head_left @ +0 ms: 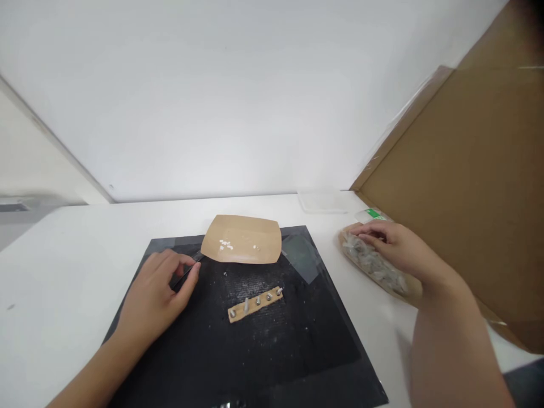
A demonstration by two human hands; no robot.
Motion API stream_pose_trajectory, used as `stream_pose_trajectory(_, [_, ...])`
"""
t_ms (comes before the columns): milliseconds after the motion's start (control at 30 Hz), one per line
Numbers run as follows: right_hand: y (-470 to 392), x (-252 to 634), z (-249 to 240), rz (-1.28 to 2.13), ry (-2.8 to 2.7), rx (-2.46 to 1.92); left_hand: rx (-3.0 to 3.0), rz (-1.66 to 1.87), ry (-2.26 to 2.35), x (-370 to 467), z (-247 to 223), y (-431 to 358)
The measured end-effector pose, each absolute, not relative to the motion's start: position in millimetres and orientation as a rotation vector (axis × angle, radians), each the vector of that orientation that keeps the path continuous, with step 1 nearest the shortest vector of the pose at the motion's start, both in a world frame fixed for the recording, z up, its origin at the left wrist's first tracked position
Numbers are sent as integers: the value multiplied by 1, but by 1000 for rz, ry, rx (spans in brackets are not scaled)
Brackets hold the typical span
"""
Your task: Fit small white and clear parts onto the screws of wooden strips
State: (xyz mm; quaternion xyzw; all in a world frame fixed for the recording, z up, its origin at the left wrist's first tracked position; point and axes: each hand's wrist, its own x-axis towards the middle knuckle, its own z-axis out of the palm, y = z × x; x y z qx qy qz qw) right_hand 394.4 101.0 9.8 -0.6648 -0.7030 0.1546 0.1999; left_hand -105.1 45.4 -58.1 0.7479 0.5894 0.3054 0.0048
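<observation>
Cardboard strip: flat on black mat, right of and slightly nearer than left hand, well apart from right hand. Slanted, right end farther away.

Largest to smallest:
- White wall: upright, beyond both hands.
- Desk: white, under mat and both hands.
- Brown cardboard panel: upright, to the right of and beyond right hand.
- Black mat: partly under left hand, extending rightward; scattered pale specks on top.
- Long cardboard tray: right under right hand, full of translucent plastic pieces.
- Tan tray: just right of and beyond left hand, across far edge of mat. Small white bits inside, mostly in left half.
- Clear shallow tray: on desk, beyond and left of right hand.
- Greyish clear sheet: at far right corner of mat, left of right hand.
- Green label: on clear packaging just beyond right hand.
- Five small posts in a row on strip: mostly metallic, second from left pale and taller.

Left hand: curled, thumb and forefinger close together at thin dark item; firm grip or not, cannot tell. Right hand: bent, fingertips down at plastic pieces; cannot tell if closed on one.
</observation>
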Motion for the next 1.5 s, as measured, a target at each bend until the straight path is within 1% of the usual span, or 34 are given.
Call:
stream_pose_trajectory(100, [101,399,6,435,-1936,-1896,2350,964,1842,-105,-57,44])
stream_pose_trajectory(267, [105,394,7,270,-1920,-1907,2330,948,1854,-104,-56,43])
stream_pose_trajectory(433, [105,337,6,320,-2096,-1703,2350,948,1825,-104,-55,43])
stream_pose_trajectory(567, [102,286,-15,423,-2333,-1493,2347,935,1808,-105,-56,43])
stream_pose_trajectory(667, [103,267,-34,434,-2420,-1415,2341,924,1804,-105,-56,43])
stream_pose_trajectory(800, [108,263,-48,346,-2425,-1420,2351,932,1801,-106,-56,44])
stream_pose_trajectory(1000, [110,269,-50,222,-2373,-1499,2336,901,1781,-107,-58,44])
stream_pose_trajectory(1200, [110,256,-51,239,-2486,-1339,2313,892,1768,-106,-58,44])
stream_pose_trajectory(1500, [112,243,-55,241,-2470,-1395,2286,901,1770,-106,-59,45])
